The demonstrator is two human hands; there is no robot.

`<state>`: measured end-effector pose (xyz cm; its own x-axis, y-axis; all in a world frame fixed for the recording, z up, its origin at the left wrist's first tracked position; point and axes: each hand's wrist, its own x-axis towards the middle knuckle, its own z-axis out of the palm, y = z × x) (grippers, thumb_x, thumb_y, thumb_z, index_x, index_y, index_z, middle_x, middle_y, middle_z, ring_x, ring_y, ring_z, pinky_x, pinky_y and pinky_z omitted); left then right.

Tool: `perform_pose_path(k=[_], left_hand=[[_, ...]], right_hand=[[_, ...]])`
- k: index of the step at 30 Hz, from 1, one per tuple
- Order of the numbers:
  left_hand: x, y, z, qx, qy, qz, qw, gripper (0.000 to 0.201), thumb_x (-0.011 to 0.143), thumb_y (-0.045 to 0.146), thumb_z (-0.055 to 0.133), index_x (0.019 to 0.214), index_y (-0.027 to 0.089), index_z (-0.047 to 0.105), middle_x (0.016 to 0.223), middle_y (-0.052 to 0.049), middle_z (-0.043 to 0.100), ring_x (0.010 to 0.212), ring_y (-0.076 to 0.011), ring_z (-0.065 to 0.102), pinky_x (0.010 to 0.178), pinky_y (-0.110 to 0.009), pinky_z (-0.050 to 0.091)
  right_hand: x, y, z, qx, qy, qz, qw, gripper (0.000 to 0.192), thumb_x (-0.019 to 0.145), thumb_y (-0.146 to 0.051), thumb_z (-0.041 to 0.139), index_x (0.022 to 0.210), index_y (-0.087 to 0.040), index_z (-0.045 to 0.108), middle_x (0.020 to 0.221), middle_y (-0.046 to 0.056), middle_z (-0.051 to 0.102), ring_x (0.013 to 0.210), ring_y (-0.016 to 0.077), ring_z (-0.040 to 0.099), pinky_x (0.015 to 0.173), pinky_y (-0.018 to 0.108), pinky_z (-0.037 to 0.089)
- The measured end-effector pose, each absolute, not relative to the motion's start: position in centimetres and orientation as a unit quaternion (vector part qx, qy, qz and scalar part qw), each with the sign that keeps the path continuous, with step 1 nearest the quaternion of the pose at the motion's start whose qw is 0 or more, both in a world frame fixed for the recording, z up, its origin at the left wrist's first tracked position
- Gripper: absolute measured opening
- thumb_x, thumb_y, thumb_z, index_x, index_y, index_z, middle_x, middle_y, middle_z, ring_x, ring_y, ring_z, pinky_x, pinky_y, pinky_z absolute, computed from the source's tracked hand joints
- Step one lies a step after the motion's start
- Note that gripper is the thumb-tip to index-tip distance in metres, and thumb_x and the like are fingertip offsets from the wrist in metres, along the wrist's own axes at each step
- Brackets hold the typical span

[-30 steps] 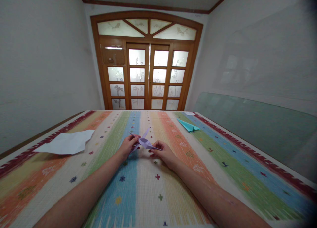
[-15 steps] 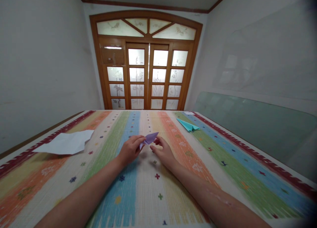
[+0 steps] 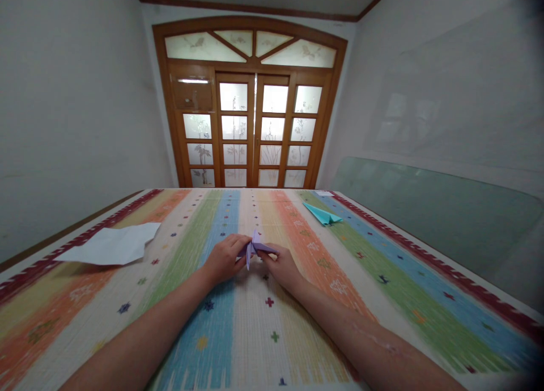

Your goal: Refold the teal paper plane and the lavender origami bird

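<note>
Striped woven cloth (image 3: 382, 255), multicoloured with small cross motifs and a dark red border, covering the whole work surface; all positions below are given relative to its central cream stripe. Wooden glazed double door (image 3: 250, 130) with arched top, beyond the far end of the stripe. Pale green glass sheet (image 3: 442, 215), leaning against the wall well to the right of it. White creased paper sheet (image 3: 113, 245), lying flat well to the left, near the cloth's border. Turquoise folded paper plane (image 3: 323, 214), resting far right of the stripe, toward the far edge. Left hand (image 3: 223, 258) and right hand (image 3: 280, 263), meeting over the stripe, each pinching one side of the small lilac folded paper figure (image 3: 257, 248), which is held just above the cloth at mid-length of the stripe. Step in hand, as judged: shaping or tightening a fold in a nearly finished figure. The next move probably calls for a firm pinch along the crease while the other hand steadies the body. Bare cloth surrounds the hands on all sides; both other papers lie well apart.
</note>
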<state>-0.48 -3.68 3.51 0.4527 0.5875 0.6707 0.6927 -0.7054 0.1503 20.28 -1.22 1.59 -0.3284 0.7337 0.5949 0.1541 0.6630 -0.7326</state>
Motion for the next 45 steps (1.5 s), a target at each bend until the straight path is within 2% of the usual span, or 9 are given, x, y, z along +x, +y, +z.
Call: perform_pose_path(k=[11,18,24,32,36,38,43,45], left_hand=[[-0.2,-3.8,3.4,-0.831,-0.393,-0.386,0.075,0.033,0.089,0.021,0.056,0.121,0.018,0.056,0.112,-0.011,0.065,0.106,-0.0254,0.058,0.094,-0.042,0.047],[-0.3,-4.0,3.8,-0.822,-0.409,-0.385,0.090,0.018,0.091,0.029,0.055,0.104,0.020,0.062,0.110,-0.011,0.066,0.105,-0.0265,0.059,0.093,-0.044,0.047],[-0.1,-4.2,4.2,-0.841,-0.391,-0.359,0.108,0.026,0.082,0.034,0.067,0.103,0.020,0.062,0.110,-0.012,0.065,0.104,-0.0287,0.058,0.090,-0.045,0.048],[0.4,-4.1,3.9,-0.829,-0.398,-0.377,0.109,0.017,0.086,0.024,0.058,0.102,0.019,0.061,0.107,-0.012,0.065,0.101,-0.0273,0.059,0.089,-0.043,0.048],[0.2,-3.9,3.5,-0.828,-0.392,-0.395,0.073,0.022,0.088,0.024,0.056,0.108,0.018,0.060,0.110,-0.012,0.066,0.103,-0.0268,0.060,0.091,-0.042,0.047],[0.1,-4.0,3.4,-0.822,-0.402,-0.402,0.042,0.024,0.090,0.028,0.054,0.111,0.018,0.060,0.106,-0.012,0.067,0.098,-0.0253,0.062,0.087,-0.039,0.048],[0.3,-4.1,3.7,-0.789,-0.440,-0.425,-0.060,0.021,0.093,0.036,0.050,0.096,0.019,0.063,0.083,-0.005,0.067,0.074,-0.0188,0.062,0.068,-0.029,0.045],[0.4,-4.0,3.7,-0.766,-0.437,-0.456,-0.116,0.021,0.093,0.037,0.052,0.093,0.020,0.063,0.081,-0.004,0.067,0.070,-0.0171,0.062,0.065,-0.027,0.045]], right_hand=[[20.3,-1.6,1.8,-0.310,-0.771,0.244,0.500,0.020,0.089,-0.028,0.061,0.104,-0.026,0.074,0.099,0.004,0.075,0.091,0.0204,0.068,0.084,0.034,0.051],[20.3,-1.7,1.8,-0.322,-0.775,0.225,0.495,0.021,0.088,-0.025,0.061,0.104,-0.026,0.074,0.100,0.004,0.075,0.093,0.0217,0.068,0.087,0.036,0.052],[20.3,-1.8,2.0,-0.329,-0.767,0.221,0.504,0.019,0.087,-0.026,0.061,0.101,-0.026,0.075,0.097,0.004,0.075,0.091,0.0221,0.069,0.085,0.037,0.052],[20.2,-2.5,2.3,-0.331,-0.791,0.191,0.478,0.017,0.091,-0.027,0.058,0.095,-0.025,0.075,0.090,0.003,0.074,0.080,0.0201,0.067,0.072,0.029,0.048],[20.2,-2.5,2.3,-0.330,-0.793,0.183,0.479,0.017,0.091,-0.028,0.058,0.095,-0.025,0.074,0.088,0.003,0.074,0.078,0.0197,0.067,0.070,0.029,0.047],[20.1,-2.4,2.2,-0.332,-0.791,0.181,0.482,0.017,0.091,-0.029,0.058,0.095,-0.025,0.074,0.086,0.003,0.074,0.077,0.0197,0.067,0.070,0.029,0.047],[20.2,-2.3,2.2,-0.332,-0.790,0.182,0.483,0.017,0.091,-0.030,0.058,0.095,-0.025,0.074,0.090,0.004,0.074,0.081,0.0208,0.067,0.072,0.030,0.048],[20.2,-2.3,2.2,-0.331,-0.791,0.180,0.481,0.017,0.092,-0.030,0.058,0.096,-0.026,0.074,0.091,0.004,0.074,0.082,0.0211,0.067,0.072,0.030,0.048]])
